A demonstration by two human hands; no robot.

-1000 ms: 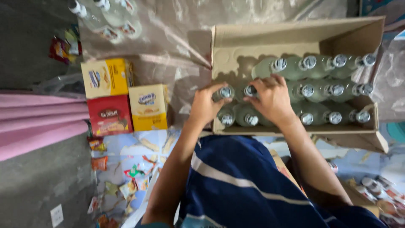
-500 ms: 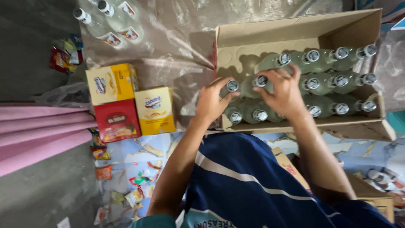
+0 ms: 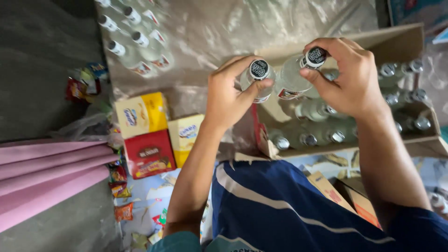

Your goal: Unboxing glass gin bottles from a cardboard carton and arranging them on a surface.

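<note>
Head view. The left hand [image 3: 231, 95] is gripping a clear bottle [image 3: 255, 81] by its neck, fingers closing around a black cap with white print; the right hand [image 3: 347, 77] is gripping a second clear bottle [image 3: 291, 79] the same way, just right of the first. Both bottles are being held side by side at upper centre of the frame, above the left end of an open cardboard box [image 3: 401, 44]. Each is showing a colourless body and part of a pale label with a red edge.

Inside the box, at centre right, more capped bottles [image 3: 317, 109] are lying in rows. At upper left, three loose bottles [image 3: 133, 49] are resting on a crinkled plastic sheet [image 3: 210, 28]. At centre left are sitting a yellow-and-cream carton [image 3: 141, 114], a red carton [image 3: 149, 154] below it and a pale yellow carton [image 3: 186, 135] beside it. Pink rolls [image 3: 46, 172] are crossing the lower left.

The box's right end is running out of frame, and the small wrappers [image 3: 119, 186] at lower left are too small to make out.
</note>
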